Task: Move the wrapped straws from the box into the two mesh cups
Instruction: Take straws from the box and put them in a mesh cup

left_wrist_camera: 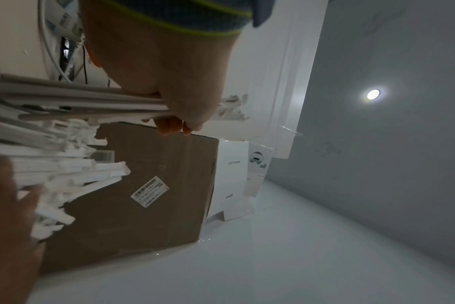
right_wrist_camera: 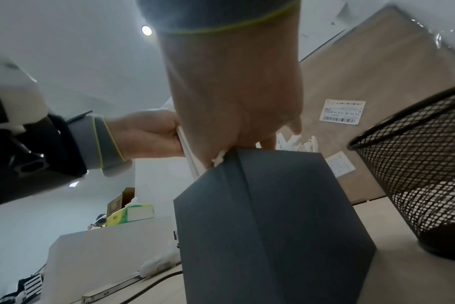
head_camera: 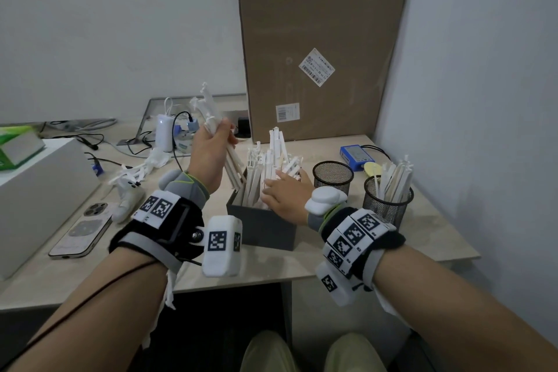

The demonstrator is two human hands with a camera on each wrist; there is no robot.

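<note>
My left hand (head_camera: 223, 133) is raised above the dark grey box (head_camera: 265, 229) and grips a bundle of white wrapped straws (head_camera: 208, 109) whose lower ends still reach into the box. The left wrist view shows that bundle (left_wrist_camera: 78, 100) running through the left hand (left_wrist_camera: 174, 115). My right hand (head_camera: 277, 187) lies with spread fingers on the straws standing in the box (head_camera: 271, 157). An empty black mesh cup (head_camera: 332, 178) stands just right of the box. A second mesh cup (head_camera: 388, 205), further right, holds several straws (head_camera: 395, 181). In the right wrist view the right hand (right_wrist_camera: 247, 123) dips over the box (right_wrist_camera: 268, 216).
A tall cardboard box (head_camera: 320, 54) leans on the back wall. A blue device (head_camera: 354, 155) lies behind the cups. Left of the box are loose straws (head_camera: 133, 174), a phone (head_camera: 81, 229), a white box (head_camera: 36, 190) and cables by a white charger (head_camera: 164, 130).
</note>
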